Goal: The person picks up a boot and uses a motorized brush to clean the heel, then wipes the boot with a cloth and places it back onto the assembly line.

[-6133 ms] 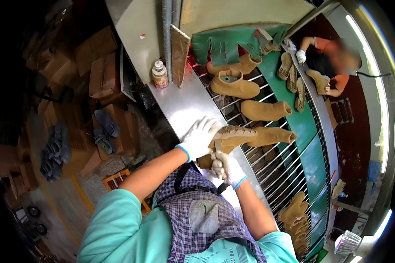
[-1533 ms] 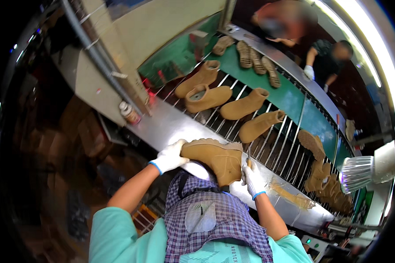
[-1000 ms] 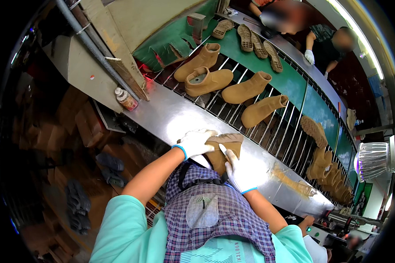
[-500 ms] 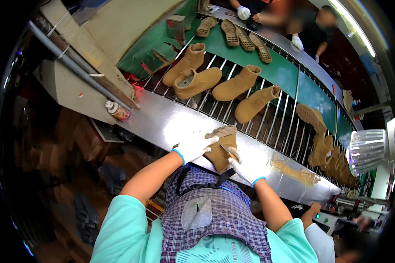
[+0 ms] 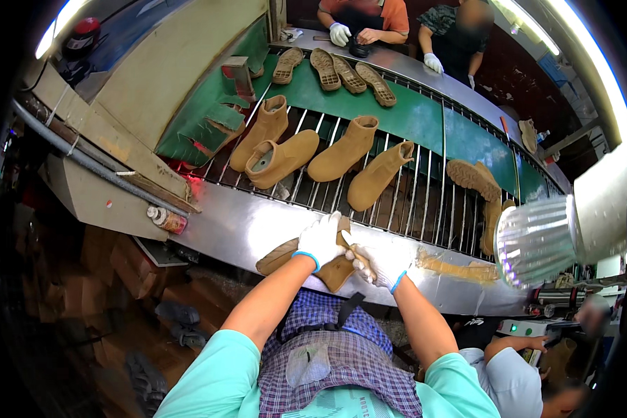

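A tan ankle boot (image 5: 336,274) lies over the near edge of the metal ledge, its sole pointing left. My left hand (image 5: 320,239), in a white glove with a blue cuff, is closed over the boot's middle and hides much of it. My right hand (image 5: 382,265), gloved the same way, is closed around a slim tool with a tan handle (image 5: 356,256) beside the boot's shaft. What kind of tool it is does not show clearly. Just beyond my hands, another tan boot (image 5: 380,176) leans on the conveyor's metal rods.
More tan boots (image 5: 343,150) stand on the rods, with several loose soles (image 5: 325,68) on the green belt (image 5: 425,111) behind. A lamp (image 5: 536,244) juts in at right. A small bottle (image 5: 167,219) sits at the ledge's left end. Co-workers' gloved hands (image 5: 340,34) are across the conveyor.
The boot has turned, so its sole now points left. My left hand has shifted from its side onto its middle. The view has swung, bringing more of the co-workers into sight.
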`<action>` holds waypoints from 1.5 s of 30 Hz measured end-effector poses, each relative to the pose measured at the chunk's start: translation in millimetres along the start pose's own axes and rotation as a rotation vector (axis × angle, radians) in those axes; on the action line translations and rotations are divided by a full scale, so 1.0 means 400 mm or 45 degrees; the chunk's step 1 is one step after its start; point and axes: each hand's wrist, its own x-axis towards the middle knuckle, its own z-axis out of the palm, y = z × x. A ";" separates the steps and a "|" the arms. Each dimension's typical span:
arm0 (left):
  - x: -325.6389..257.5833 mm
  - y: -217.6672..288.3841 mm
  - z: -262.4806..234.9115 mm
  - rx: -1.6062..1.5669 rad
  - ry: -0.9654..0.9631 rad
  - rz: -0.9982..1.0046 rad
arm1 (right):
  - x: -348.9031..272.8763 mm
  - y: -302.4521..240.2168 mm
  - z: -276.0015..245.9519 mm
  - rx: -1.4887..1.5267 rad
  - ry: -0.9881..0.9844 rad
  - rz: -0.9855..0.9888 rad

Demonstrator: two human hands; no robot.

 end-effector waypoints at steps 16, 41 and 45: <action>-0.045 -0.068 0.039 0.078 -0.059 0.322 | -0.005 0.058 0.150 -0.303 0.034 0.125; -0.070 -0.115 0.033 0.058 0.030 0.348 | -0.056 0.012 0.175 -1.594 0.383 -0.241; -0.075 -0.094 0.017 0.019 0.023 0.353 | -0.024 0.047 0.140 -1.401 0.500 -0.148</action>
